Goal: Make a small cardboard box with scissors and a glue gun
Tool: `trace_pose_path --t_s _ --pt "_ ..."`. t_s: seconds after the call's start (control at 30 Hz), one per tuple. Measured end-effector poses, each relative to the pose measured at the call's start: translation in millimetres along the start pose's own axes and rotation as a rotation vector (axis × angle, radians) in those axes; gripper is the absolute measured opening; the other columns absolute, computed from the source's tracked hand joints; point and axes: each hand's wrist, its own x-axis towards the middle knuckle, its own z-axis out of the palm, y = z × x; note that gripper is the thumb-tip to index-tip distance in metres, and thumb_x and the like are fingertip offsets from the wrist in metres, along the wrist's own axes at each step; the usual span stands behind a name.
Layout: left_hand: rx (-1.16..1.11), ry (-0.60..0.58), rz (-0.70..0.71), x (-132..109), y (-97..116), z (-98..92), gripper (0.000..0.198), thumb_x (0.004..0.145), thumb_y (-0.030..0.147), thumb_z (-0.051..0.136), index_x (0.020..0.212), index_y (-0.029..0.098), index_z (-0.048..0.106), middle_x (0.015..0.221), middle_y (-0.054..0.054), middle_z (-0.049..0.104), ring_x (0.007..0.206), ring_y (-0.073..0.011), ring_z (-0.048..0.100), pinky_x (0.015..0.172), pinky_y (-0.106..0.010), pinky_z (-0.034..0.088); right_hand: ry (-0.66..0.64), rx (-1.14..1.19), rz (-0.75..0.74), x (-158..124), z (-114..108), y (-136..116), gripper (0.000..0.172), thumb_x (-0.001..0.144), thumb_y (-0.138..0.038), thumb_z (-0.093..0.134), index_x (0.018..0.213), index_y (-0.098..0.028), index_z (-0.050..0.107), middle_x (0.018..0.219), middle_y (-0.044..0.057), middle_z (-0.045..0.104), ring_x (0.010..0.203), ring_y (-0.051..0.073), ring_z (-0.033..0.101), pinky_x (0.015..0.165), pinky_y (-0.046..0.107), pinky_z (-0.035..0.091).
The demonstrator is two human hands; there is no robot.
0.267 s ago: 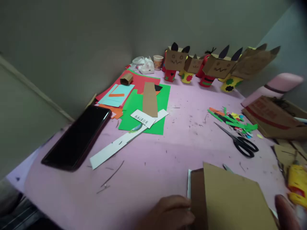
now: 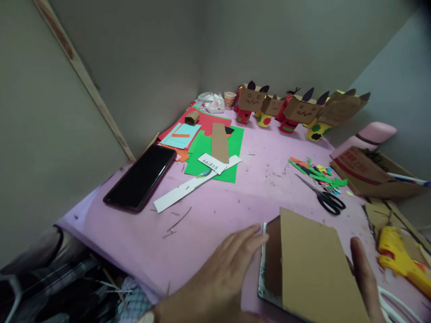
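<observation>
A brown cardboard box (image 2: pixel 313 264) sits at the lower right of the table, its dark inside showing on the left and a pale strip along that edge. To its left reaches my left hand (image 2: pixel 232 260), open, fingers stretched out, with the fingertips at the pale edge. Along the box's right side is my right hand (image 2: pixel 365 278), partly out of frame; one straight digit shows, and the other fingers are hidden. Beside that hand, white handles (image 2: pixel 395 305) show at the bottom edge.
Black scissors (image 2: pixel 328 199) lie beyond the box near paper scraps (image 2: pixel 318 172). A yellow glue gun (image 2: pixel 400 253) is at right. At left lie a phone (image 2: pixel 141 177), paper strips (image 2: pixel 183 193) and green paper (image 2: pixel 197 154). Cardboard-faced figures (image 2: pixel 251 101) and a pink bottle (image 2: pixel 375 134) stand behind.
The view has shifted, so the tabletop things appear farther right or left. My left hand's fingers have straightened from a bent pose at the box's left edge. My right hand shows closer to the box.
</observation>
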Motion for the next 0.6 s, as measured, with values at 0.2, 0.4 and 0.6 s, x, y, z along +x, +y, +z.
trace_pose_path --t_s 0.2,0.4,0.6 --pt "0.101 -0.217 -0.053 17.9 6.7 -14.3 0.110 0.062 0.045 0.070 0.144 0.015 0.004 0.154 -0.017 0.006 0.140 -0.0268 0.003 0.111 -0.050 0.013 0.043 -0.012 0.064 -1.2 7.8 -24.9 0.111 0.069 -0.071 0.053 0.142 -0.028 -0.019 0.150 0.011 0.018 0.129 0.040 0.035 0.101 0.054 0.035" --pt "0.106 -0.174 -0.072 26.2 6.7 -5.6 0.111 0.057 0.036 0.074 0.144 0.017 0.007 0.153 -0.012 0.018 0.139 -0.0282 0.012 0.112 -0.050 0.009 0.107 0.037 0.161 4.9 12.4 -44.5 0.118 0.063 -0.066 0.062 0.145 -0.021 -0.010 0.150 0.015 0.018 0.136 0.037 0.021 0.108 0.054 0.020" --pt "0.096 -0.152 0.017 30.2 6.1 -9.0 0.112 0.054 0.033 0.076 0.144 0.021 0.010 0.149 -0.011 0.029 0.133 -0.0284 0.028 0.109 -0.047 0.017 0.089 0.133 0.146 6.3 11.4 -47.1 0.122 0.059 -0.057 0.069 0.145 -0.018 -0.008 0.150 0.016 0.018 0.136 0.034 0.022 0.109 0.050 0.020"
